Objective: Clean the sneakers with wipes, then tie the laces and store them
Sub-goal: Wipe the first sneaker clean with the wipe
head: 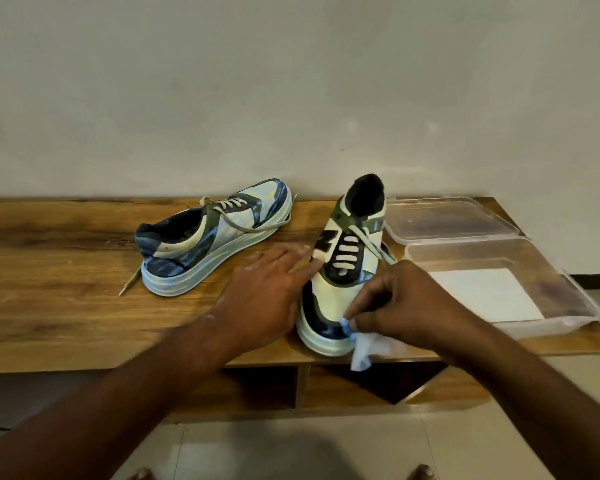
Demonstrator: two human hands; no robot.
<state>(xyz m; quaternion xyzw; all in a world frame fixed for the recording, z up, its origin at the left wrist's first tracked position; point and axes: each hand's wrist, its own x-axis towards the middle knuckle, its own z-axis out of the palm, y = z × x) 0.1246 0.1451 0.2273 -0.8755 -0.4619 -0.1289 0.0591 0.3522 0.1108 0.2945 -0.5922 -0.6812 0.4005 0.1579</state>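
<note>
The near sneaker [340,282] stood at the front edge of the wooden worktop [66,289], toe toward the person and heel toward the wall, its laces loose and untied. A pale blue wipe [359,348] lay against the toe and rubber sole edge and hung down past the worktop's front. The right hand [406,303] had it in a narrow grip, fingers curled and the tips pinching the wipe at the toe cap. The left hand [271,289] lay flat with fingers straight, their tips pressed to the shoe's side by the dark logo, steadying it and holding nothing.

The second sneaker [212,237] rested well apart to the left, on its sole with the toe toward the wall, one lace trailing across the wood. Just beside the near shoe on the right sat a clear plastic box [568,289] with a white sheet [482,292] in it, probably more wipes, and its lid [454,216] behind.

By my reading, the cleaning step was in hand, with the toe being worked. The next move would call for rubbing round the sole rim and up the sides while the flat hand keeps the shoe from sliding off the edge. Lacing and storing were not yet begun.
</note>
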